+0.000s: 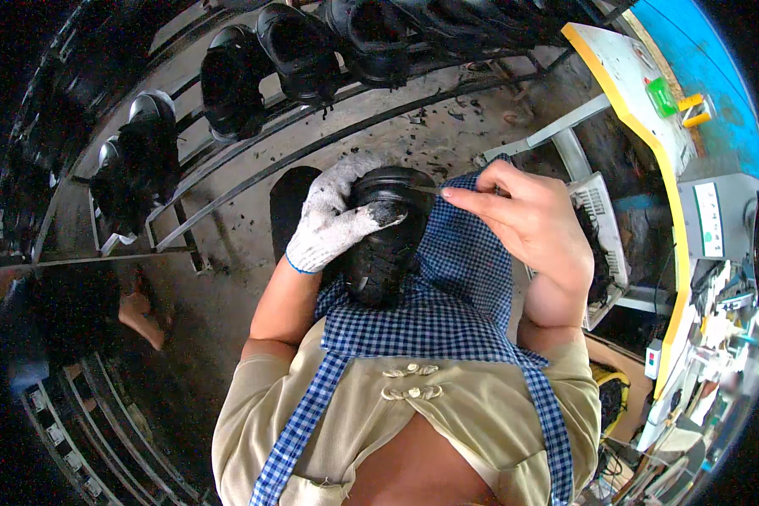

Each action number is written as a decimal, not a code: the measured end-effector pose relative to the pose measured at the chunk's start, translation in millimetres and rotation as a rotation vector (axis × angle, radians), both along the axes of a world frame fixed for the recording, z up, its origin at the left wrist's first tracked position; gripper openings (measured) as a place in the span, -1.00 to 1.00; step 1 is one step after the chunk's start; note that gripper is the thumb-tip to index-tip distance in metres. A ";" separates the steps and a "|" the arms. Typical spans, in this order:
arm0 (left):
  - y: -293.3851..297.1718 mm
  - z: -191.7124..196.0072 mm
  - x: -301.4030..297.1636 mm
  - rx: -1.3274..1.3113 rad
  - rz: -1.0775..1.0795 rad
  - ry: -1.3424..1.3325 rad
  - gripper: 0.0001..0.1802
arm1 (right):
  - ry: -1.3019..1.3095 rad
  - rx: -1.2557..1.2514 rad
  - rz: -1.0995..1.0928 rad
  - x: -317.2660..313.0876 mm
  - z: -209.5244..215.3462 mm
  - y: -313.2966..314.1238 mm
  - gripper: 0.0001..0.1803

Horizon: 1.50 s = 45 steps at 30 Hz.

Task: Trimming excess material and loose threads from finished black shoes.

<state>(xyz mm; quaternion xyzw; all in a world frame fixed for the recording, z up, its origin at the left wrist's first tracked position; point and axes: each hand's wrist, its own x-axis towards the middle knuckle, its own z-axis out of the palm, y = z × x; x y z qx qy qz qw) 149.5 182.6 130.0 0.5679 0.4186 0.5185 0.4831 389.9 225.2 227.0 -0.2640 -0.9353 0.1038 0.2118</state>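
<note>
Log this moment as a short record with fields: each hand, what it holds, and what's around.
left hand: wears a white work glove, gripping a black shoe at its upper end
right hand: bare, pinching a thin tool whose tip meets the shoe
shoe position: resting on the blue checked apron in the lap
behind: black shoes on a metal rack
right side: white slotted basket; yellow-edged workbench
floor: dark scraps scattered
</note>
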 end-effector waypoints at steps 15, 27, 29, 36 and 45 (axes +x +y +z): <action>1.1 0.5 0.0 -0.040 0.027 -0.094 -0.50 | 0.128 -0.132 -0.019 0.9 -21.9 -1.8 -0.65; 3.5 4.7 4.2 -0.079 0.028 -0.036 -0.51 | -0.028 -0.080 0.054 -16.2 2.6 11.8 -0.71; 3.7 -1.4 1.5 -0.072 0.022 -0.038 -0.51 | 0.036 -0.097 0.055 -19.5 -6.3 14.1 -0.71; 5.3 3.0 -6.8 0.004 0.028 -0.063 -0.50 | 0.241 -0.272 -0.073 -3.1 -62.0 17.6 -0.53; 19.7 -19.2 -41.0 0.003 0.459 -0.884 -0.32 | 0.134 -0.463 -0.310 20.2 -148.9 -24.5 -0.04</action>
